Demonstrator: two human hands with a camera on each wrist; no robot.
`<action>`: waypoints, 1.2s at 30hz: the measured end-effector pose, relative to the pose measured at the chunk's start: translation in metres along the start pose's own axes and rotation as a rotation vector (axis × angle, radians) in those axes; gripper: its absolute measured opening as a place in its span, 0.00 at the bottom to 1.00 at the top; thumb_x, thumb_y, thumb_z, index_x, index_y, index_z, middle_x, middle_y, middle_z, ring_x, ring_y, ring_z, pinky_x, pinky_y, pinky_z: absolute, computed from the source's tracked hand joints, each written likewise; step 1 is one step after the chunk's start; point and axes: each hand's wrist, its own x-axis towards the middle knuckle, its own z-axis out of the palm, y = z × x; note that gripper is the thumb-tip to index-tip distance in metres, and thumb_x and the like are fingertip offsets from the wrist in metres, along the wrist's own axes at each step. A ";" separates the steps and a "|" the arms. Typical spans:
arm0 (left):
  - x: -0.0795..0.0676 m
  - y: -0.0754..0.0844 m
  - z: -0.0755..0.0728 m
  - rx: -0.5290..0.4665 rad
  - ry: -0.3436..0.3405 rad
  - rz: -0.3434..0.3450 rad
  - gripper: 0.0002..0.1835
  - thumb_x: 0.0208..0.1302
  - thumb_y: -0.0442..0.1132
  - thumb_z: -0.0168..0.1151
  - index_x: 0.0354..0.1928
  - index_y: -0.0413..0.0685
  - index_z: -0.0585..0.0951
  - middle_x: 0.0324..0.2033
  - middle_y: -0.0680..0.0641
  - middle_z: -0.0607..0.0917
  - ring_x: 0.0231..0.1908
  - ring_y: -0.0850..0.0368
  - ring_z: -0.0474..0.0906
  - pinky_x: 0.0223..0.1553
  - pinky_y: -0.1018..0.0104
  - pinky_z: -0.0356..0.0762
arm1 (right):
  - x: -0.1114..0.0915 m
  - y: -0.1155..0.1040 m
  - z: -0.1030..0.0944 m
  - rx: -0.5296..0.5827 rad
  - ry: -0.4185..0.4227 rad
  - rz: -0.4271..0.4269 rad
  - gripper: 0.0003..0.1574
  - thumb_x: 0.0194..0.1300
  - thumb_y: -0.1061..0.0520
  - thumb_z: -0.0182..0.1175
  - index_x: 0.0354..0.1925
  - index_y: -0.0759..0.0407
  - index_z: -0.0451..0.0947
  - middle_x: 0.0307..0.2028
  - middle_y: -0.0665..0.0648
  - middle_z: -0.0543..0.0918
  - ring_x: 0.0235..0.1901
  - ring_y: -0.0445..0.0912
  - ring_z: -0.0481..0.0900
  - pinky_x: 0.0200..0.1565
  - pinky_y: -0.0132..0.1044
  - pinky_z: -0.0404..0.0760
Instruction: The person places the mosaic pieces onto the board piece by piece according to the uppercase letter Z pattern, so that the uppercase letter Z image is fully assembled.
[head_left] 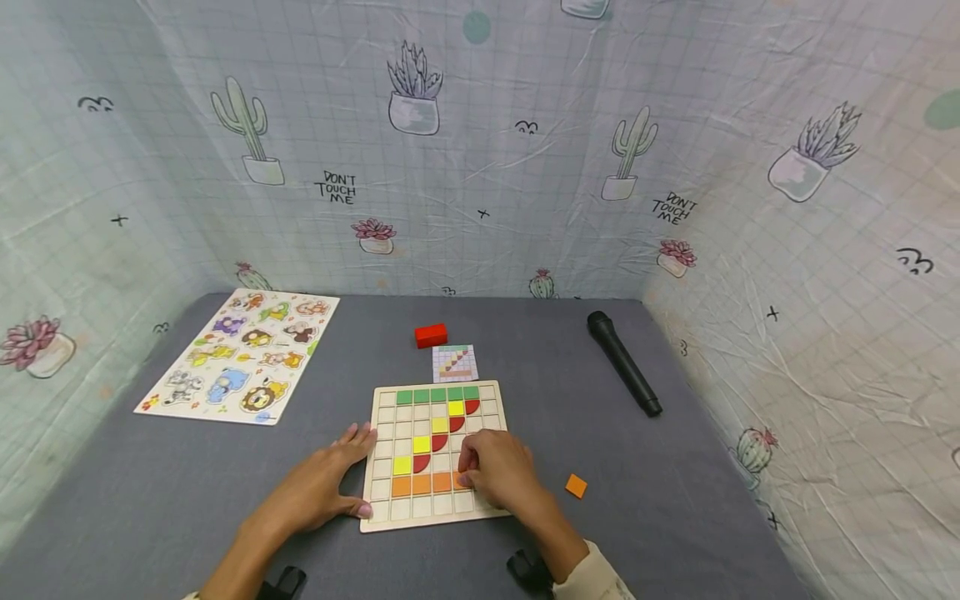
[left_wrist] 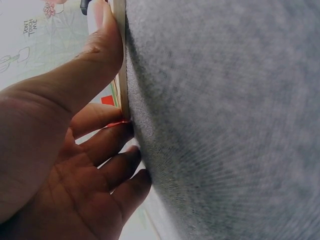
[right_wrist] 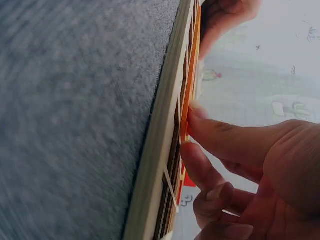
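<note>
A wooden grid board point(head_left: 432, 507) lies before me with colored tiles in its cells: a green row on top, yellow squares and red quarter-circles in a diagonal, and an orange row point(head_left: 422, 483) low down. My left hand point(head_left: 327, 481) rests on the board's left edge, thumb near the lower corner and fingers spread higher up. At the right end of the orange row, my right hand point(head_left: 501, 471) pinches an orange square tile point(head_left: 461, 481) with thumb and index finger, close over its cell; the hand partly covers it. A loose orange square tile point(head_left: 576, 486) lies right of the board.
Behind the board are a small pattern card point(head_left: 454, 364) and a red block point(head_left: 431, 336). An animal picture board point(head_left: 237, 357) lies at the left, a black microphone point(head_left: 624, 363) at the right. A printed cloth point(head_left: 480, 167) walls in the grey table.
</note>
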 end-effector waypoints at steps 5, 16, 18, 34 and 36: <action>0.000 0.000 0.002 -0.003 -0.014 -0.012 0.59 0.45 0.51 0.85 0.79 0.38 0.68 0.79 0.34 0.67 0.80 0.30 0.59 0.73 0.30 0.65 | -0.004 0.007 -0.004 0.070 -0.056 0.003 0.13 0.55 0.56 0.82 0.27 0.45 0.85 0.24 0.43 0.77 0.27 0.37 0.71 0.30 0.32 0.69; 0.001 0.001 0.000 -0.012 0.004 0.006 0.59 0.45 0.51 0.86 0.78 0.37 0.68 0.78 0.34 0.68 0.79 0.29 0.60 0.73 0.30 0.65 | -0.023 0.045 -0.033 0.186 0.033 0.063 0.17 0.54 0.58 0.82 0.42 0.48 0.88 0.29 0.43 0.82 0.32 0.40 0.77 0.33 0.33 0.74; 0.001 0.001 0.000 -0.013 -0.001 0.005 0.59 0.44 0.51 0.86 0.78 0.37 0.68 0.78 0.33 0.68 0.79 0.29 0.60 0.73 0.30 0.65 | -0.028 0.053 -0.038 0.172 0.052 0.110 0.19 0.53 0.58 0.83 0.42 0.46 0.88 0.31 0.43 0.82 0.34 0.42 0.78 0.36 0.35 0.74; -0.002 0.003 -0.002 -0.002 0.010 0.006 0.59 0.44 0.51 0.86 0.78 0.37 0.69 0.78 0.34 0.68 0.79 0.29 0.61 0.73 0.31 0.66 | -0.061 0.105 -0.066 -0.036 0.085 0.348 0.18 0.52 0.52 0.84 0.37 0.43 0.86 0.33 0.44 0.81 0.35 0.42 0.79 0.34 0.46 0.75; -0.002 0.003 -0.002 -0.004 0.006 0.004 0.59 0.44 0.51 0.86 0.78 0.37 0.69 0.78 0.34 0.68 0.79 0.29 0.61 0.73 0.31 0.66 | -0.061 0.107 -0.064 -0.032 0.069 0.359 0.15 0.53 0.52 0.84 0.35 0.42 0.85 0.30 0.43 0.81 0.32 0.41 0.77 0.32 0.44 0.73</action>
